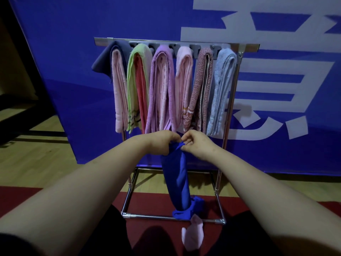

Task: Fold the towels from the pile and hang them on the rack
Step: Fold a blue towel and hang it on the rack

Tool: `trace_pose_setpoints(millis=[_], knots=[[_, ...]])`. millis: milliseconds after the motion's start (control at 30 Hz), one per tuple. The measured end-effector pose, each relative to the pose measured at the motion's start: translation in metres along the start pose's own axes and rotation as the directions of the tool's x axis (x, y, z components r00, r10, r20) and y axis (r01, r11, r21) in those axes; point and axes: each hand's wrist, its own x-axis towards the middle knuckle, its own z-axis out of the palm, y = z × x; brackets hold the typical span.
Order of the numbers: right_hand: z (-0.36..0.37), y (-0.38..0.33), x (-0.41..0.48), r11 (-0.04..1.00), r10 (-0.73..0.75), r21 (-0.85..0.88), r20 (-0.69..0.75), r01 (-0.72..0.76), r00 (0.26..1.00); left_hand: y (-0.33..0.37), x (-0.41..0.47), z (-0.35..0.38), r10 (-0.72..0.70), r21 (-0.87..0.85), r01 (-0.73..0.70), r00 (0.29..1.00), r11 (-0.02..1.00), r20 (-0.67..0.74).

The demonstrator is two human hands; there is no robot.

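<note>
Our fingers are curled and pinching: those of the left hand [162, 143] close over the top of a long royal-blue cloth towel [180, 178], and the fingertips [185, 145] of the right hand [198, 145] nip the same top edge just beside them, so the two hands almost touch. We hold this towel up in front of us, gathered into a narrow hanging column. Its lower end lies bunched on the dark red floor mat [156, 204], over the near base bar of the chrome tube rack [156, 217].

Just nearer than that bunch lies a small pale pink cloth [192, 235], crumpled between our knees.

Beyond our hands, the rack's top rail carries six hanging bundles of folded towels. From left to right:
- a navy-and-pink bundle [119, 89]
- a green-and-red bundle [137, 85]
- a lilac bundle [162, 89]
- a light pink towel [183, 84]
- a speckled reddish-brown towel [198, 85]
- a light blue towel [220, 89]

Behind the rack stands a blue banner with large white characters [73, 71], and a pale wooden floor [36, 159] lies to the left.
</note>
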Motion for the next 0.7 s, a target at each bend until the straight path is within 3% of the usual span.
trace_pose_setpoints(millis=[167,333,400,567,700], knots=[[0.003,0.002,0.003,0.999,0.028,-0.042,-0.045,-0.03,0.999,-0.004,0.002,0.004,0.017,0.003,-0.017,0.999,1.0,-0.039],[0.001,0.006,0.007,0.995,0.011,-0.098,-0.082,-0.019,0.997,-0.011,0.002,0.003,-0.112,-0.304,0.044,0.971,0.952,-0.21],[-0.003,0.006,0.006,0.999,-0.007,-0.044,-0.094,0.003,0.996,-0.018,0.001,0.005,-0.179,-0.472,0.042,0.952,0.88,-0.248],[-0.007,0.008,0.008,0.999,-0.012,0.031,-0.129,0.016,0.992,-0.027,-0.008,0.016,-0.261,-0.817,-0.055,0.934,0.574,-0.246],[-0.005,0.002,0.008,0.967,0.027,0.255,-0.112,0.002,0.993,-0.036,-0.014,0.037,-0.187,-0.853,-0.03,0.971,0.521,-0.148]])
